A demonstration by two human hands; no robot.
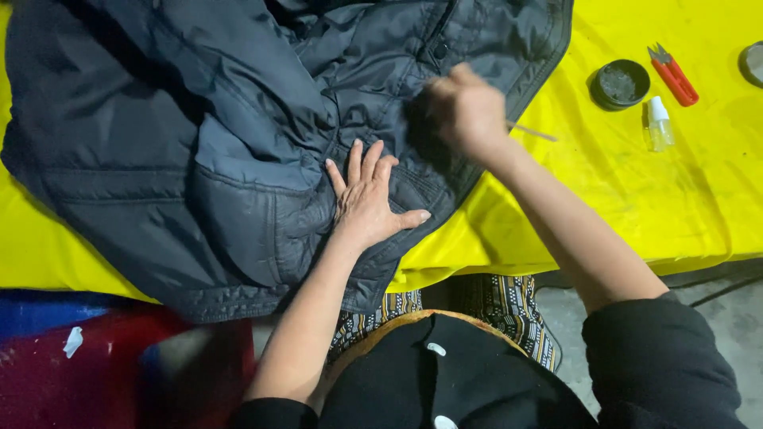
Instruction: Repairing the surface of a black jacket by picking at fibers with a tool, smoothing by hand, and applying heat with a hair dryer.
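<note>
Seen from above, a person in black sleeves works over a surface [636, 206] covered in bright yellow cloth. Nearest the body, the left hand [367, 197] lies flat and open, fingers spread, pressing down a dark padded jacket [183, 143] close to its lower hem. The jacket sprawls over the left and middle of the surface, one edge hanging over the near side.

Just beyond, the right hand [467, 111] is closed in a loose fist on the jacket near a seam, gripping a thin pale stick-like tool [534, 132] whose end pokes out to the right. The hand is blurred, so what the working tip touches cannot be made out.

Farther right, well apart from the jacket, sit a small round black tin [620, 83], a little clear bottle with a white cap [658, 123], and red thread snips [674, 75].

It looks like close spot work on the fabric, one hand holding it taut while the other applies the tool. The next move likely calls for keeping the cloth flat and the tool strokes small and controlled.
</note>
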